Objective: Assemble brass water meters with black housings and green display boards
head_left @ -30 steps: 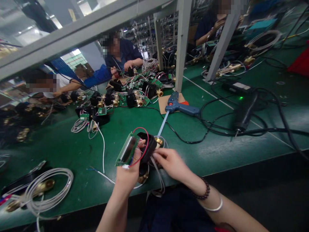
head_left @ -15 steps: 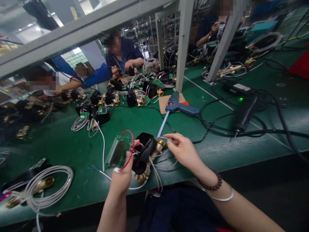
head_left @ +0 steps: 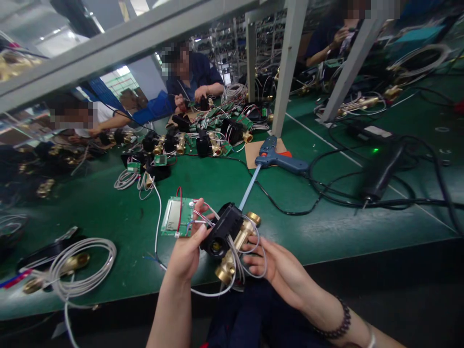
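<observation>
My left hand [head_left: 187, 251] grips a black housing [head_left: 222, 232] mounted on a brass valve body [head_left: 235, 251], held above the near edge of the green table [head_left: 108, 217]. A green circuit board [head_left: 176, 216] with a small display hangs off it by red and white wires, next to my left thumb. My right hand [head_left: 279, 266] sits just right of the brass body, its fingers in a loop of grey-white wires [head_left: 250, 261] wound around the valve.
A blue glue gun [head_left: 279, 159] lies on cardboard behind the assembly, its glue stick pointing at my hands. Black cables and a dark tool [head_left: 380, 174] lie right. A white cable coil with brass fittings [head_left: 72, 270] lies left. Other people work at piles of similar parts [head_left: 203, 135] across the table.
The board tilted down flatter and moved left of the housing. My right hand dropped from above the brass end to below it, carrying the wires around the valve.
</observation>
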The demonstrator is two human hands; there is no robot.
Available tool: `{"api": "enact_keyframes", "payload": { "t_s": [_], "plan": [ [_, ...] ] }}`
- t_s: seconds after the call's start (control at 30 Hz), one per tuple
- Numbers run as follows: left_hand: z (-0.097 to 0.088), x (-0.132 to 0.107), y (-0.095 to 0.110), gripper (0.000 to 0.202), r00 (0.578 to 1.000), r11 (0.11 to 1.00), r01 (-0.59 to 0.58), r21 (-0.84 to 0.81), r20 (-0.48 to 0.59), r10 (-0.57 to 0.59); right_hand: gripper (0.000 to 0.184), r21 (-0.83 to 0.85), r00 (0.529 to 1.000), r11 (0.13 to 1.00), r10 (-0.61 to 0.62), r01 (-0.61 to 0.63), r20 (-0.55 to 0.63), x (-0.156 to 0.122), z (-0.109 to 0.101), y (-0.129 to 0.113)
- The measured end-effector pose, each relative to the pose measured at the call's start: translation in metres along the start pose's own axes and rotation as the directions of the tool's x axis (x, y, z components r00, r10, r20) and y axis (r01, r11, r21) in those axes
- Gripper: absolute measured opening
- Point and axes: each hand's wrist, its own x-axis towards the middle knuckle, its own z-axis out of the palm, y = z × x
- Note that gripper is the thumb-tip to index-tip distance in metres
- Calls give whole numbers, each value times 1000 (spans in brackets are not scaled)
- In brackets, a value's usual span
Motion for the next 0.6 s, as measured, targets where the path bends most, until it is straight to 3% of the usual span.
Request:
{"api": "enact_keyframes", "payload": {
  "t_s": [0.2,0.3,0.37,0.43,0.47,0.5,0.57,0.6],
  "plan": [
    [-1,3,-5,74,1000,993,1,120,9,-2,34,-113,996,991,78,-73,43,2,-2,-4],
    [-5,6,-8,71,1000,985,5,171,19,-9,42,-255,998,967,15,1,61,3,-8,-2],
    [-9,8,-9,64,999,975,43,217,-21,-39,42,-418,995,903,-79,100,67,3,-13,0],
    [-13,10,-9,60,994,953,95,286,-72,-78,35,-663,965,707,-240,248,105,1,-16,-2],
    [-14,10,-8,58,992,940,109,322,-93,-83,34,-779,920,531,-363,333,145,0,-15,-5],
    [-14,11,-6,54,992,923,110,368,-106,-76,35,-859,842,319,-499,401,207,0,-13,-9],
    [-13,11,-1,42,994,859,66,507,-110,-11,35,-877,594,-86,-705,472,389,0,-2,-18],
    [-11,12,2,37,995,814,36,579,-101,28,30,-831,469,-235,-733,505,492,1,6,-22]
  ]
}}
